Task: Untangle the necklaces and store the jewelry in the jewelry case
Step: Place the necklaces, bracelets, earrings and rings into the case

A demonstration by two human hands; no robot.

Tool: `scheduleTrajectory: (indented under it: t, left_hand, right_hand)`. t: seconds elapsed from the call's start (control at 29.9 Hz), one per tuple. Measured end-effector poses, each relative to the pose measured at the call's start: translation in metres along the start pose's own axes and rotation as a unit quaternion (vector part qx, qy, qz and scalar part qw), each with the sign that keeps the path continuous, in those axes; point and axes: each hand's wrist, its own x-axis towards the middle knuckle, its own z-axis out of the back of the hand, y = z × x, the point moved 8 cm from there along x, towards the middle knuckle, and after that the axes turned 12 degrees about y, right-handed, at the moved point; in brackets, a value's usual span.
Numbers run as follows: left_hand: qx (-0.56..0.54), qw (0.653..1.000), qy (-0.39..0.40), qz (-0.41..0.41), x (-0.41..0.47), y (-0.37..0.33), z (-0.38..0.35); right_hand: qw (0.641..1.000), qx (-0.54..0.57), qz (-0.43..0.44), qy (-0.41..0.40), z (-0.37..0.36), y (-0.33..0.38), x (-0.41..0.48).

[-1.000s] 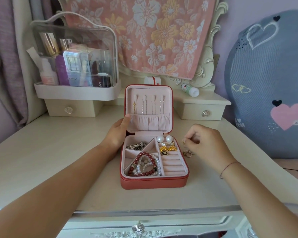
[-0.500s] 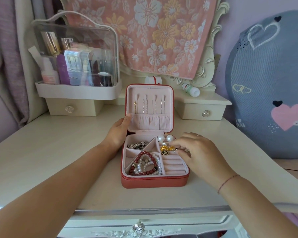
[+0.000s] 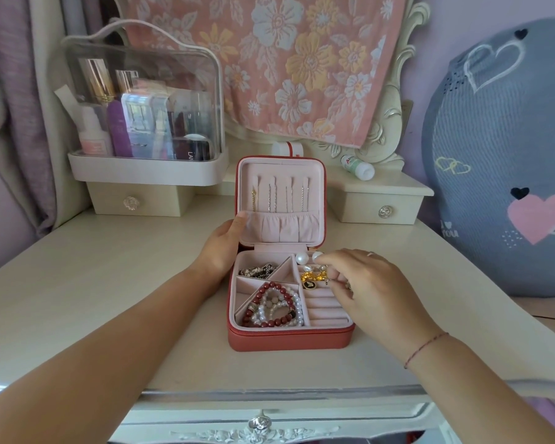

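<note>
Head view: a red square zip-up jewelry case [image 3: 289,339] sits open mid-way across the cream bench [image 3: 109,283]. The left hand [image 3: 221,248] has its grip clasped on the upright lid's left edge. The right hand [image 3: 372,290] curls its fingertips onto the gold trinkets [image 3: 313,277] in the back-right compartment. I cannot tell whether that grip pinches anything.

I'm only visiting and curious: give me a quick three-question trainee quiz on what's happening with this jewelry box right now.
1. True or false: the jewelry case on the table is closed.
2. What does the left hand grip? A) the case's lid B) a comb C) a phone
3. Fill in: the right hand reaches over the case's back-____ compartment, by the gold piece.
Key: 1 false, it stands open; 2 A; 3 right.
</note>
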Motion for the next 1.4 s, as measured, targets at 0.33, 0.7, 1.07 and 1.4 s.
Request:
scheduleTrajectory:
  t: [0.33,0.7,1.07,1.4]
  left_hand:
    - [0.004,1.0,0.003,0.004,0.0,0.001,0.0]
    - [0.005,1.0,-0.001,-0.003,-0.001,-0.002,0.0]
    - [-0.002,1.0,0.001,-0.009,-0.002,-0.002,-0.001]
    - [0.0,1.0,0.003,-0.004,-0.002,-0.001,0.0]
  right_hand:
    - [0.999,-0.031,-0.011,0.024,-0.006,0.003,0.007]
    - [0.997,0.017,-0.015,0.068,-0.003,-0.002,0.0]
    - [0.942,0.202,-0.263,-0.046,0.014,-0.107,-0.034]
    - [0.968,0.108,-0.166,0.157,-0.037,-0.087,-0.009]
